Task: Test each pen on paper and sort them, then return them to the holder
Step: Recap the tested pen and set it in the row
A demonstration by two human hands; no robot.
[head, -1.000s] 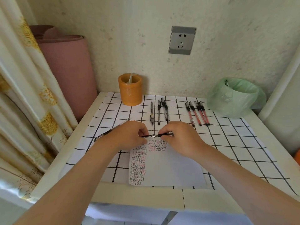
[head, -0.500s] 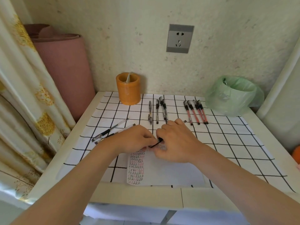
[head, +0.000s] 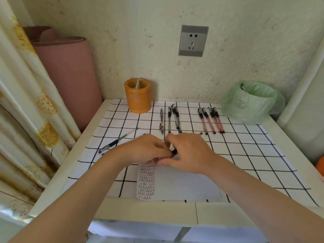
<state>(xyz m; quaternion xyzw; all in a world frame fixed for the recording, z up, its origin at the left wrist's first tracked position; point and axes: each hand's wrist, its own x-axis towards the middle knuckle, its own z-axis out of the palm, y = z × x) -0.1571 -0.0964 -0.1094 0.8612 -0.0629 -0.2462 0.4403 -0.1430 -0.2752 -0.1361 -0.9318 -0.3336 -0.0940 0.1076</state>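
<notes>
Orange against the speckled wall, a cylindrical pen holder (head: 138, 98) is standing at the back of a white table (head: 149, 210) covered by a black-gridded cloth (head: 245, 155), with a single pale item poking up inside it. Just right of the holder four black pens (head: 169, 120) are lying side by side. Further right, four red pens (head: 208, 121) are lying in a row of their own, near a bin lined with a green plastic bag (head: 252, 100). Two more pens (head: 119, 139) are lying aslant on the left of the cloth, the nearer one partly hidden behind the person's left hand (head: 145, 149). That hand and the right hand (head: 191, 153) are meeting over the top edge of a sheet of paper (head: 184, 185), the fingers of both curled and pinching a black pen (head: 174, 151) between them. Only a short dark section of it is showing, as the hands are covering the rest and the upper part of the sheet. A rolled pink mat (head: 66, 76) and a floral curtain (head: 26, 106) are crowding the table's left side, and a grey wall socket (head: 193, 40) is sitting above the pens. Rows of small handwritten marks (head: 147, 179) in black and red are running down the paper's left margin, too small to read; printing on the pen barrels is likewise not legible.
</notes>
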